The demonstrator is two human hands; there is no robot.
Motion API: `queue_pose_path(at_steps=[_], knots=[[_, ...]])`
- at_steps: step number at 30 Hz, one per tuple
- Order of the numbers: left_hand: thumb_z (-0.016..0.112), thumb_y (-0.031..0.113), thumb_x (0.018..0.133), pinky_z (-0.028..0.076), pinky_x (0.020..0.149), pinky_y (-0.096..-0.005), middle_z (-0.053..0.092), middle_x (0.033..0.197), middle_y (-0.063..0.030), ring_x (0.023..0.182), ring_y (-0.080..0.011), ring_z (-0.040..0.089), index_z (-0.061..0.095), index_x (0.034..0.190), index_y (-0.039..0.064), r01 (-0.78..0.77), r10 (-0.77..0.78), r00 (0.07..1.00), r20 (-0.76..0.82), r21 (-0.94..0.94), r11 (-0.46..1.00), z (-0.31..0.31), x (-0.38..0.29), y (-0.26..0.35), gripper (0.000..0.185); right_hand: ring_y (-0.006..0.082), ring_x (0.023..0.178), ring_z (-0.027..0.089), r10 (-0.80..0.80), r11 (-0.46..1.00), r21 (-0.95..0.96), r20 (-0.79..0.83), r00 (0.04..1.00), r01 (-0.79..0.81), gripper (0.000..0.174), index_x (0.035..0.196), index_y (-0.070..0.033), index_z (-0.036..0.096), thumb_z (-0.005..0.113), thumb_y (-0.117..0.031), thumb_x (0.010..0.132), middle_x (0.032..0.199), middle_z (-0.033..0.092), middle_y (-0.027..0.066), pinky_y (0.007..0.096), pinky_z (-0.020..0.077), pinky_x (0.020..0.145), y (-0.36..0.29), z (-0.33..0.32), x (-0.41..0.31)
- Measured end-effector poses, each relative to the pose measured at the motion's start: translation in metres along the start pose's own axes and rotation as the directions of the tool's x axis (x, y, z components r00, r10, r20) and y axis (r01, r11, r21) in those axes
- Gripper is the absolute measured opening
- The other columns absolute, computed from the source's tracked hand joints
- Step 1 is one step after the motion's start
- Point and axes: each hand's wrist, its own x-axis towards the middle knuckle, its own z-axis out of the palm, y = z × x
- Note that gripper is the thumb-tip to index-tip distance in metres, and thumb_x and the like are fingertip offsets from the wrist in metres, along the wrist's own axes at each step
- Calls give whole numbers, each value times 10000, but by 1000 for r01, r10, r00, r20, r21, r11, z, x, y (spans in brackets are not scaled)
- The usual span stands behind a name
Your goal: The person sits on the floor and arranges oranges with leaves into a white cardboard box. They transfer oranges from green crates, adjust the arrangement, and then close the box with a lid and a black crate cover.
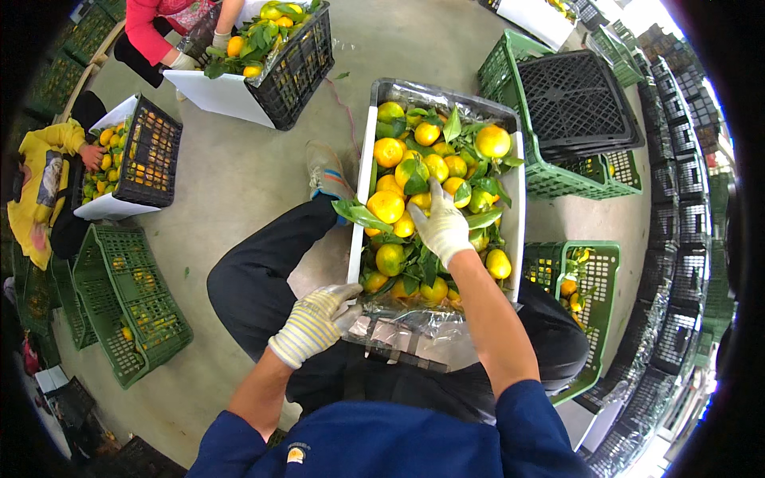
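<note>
A black plastic crate [448,89] lined with clear film and white board stands between my legs, filled with leafy mandarins [385,206]. My right hand [442,227], in a pale glove, rests on the fruit near the middle, thumb and forefinger spread; its other fingers are partly hidden, and whether it grips a fruit I cannot tell. My left hand [317,322], in a striped knit glove, is at the crate's near left corner, its fingertips by the white board. Whether it pinches the board or film is unclear.
Green crates [535,161] with black trays [577,98] stand at upper right, another green crate [603,310] beside my right leg. More green crates [128,299] sit left. Two people work at fruit-filled black crates [299,66] at upper left and left. Stacked black crates line the right.
</note>
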Motion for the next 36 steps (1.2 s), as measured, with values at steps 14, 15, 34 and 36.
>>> queue_pose_path(at_steps=[14,15,34,36], knots=[[649,230,939,551,882,-426,710,1112,-192,1017,-381,685,645,1244,28,99,-109,991,-72,-138,986,-13,7,-30,366,194,1079,612,465,159,987,-65,883,-11,346,1308,-58,490,626,-138,1000,1250,576,87,350,590,802,68,-63,-82],[649,240,938,544,890,-435,706,1115,-190,1024,-381,678,643,1247,32,67,-74,995,-63,-112,991,-11,12,-28,372,195,1081,611,468,112,993,-89,879,41,320,1275,-58,496,632,-128,993,1243,577,86,364,585,827,64,-67,-88],[829,173,765,532,956,-415,605,1307,-191,1188,-313,630,528,1369,82,-167,17,916,401,344,924,51,161,-13,681,215,1270,537,-2,255,966,-45,999,44,759,1447,-12,451,729,17,741,1396,539,108,363,419,1107,29,-88,-139],[810,54,771,511,1008,-395,530,1430,-148,1252,-272,595,319,1545,69,90,105,896,431,-410,908,26,146,5,916,224,1295,527,-110,166,986,-1,994,20,803,1455,-19,445,826,-72,751,1415,528,115,376,419,1110,37,-85,-147]])
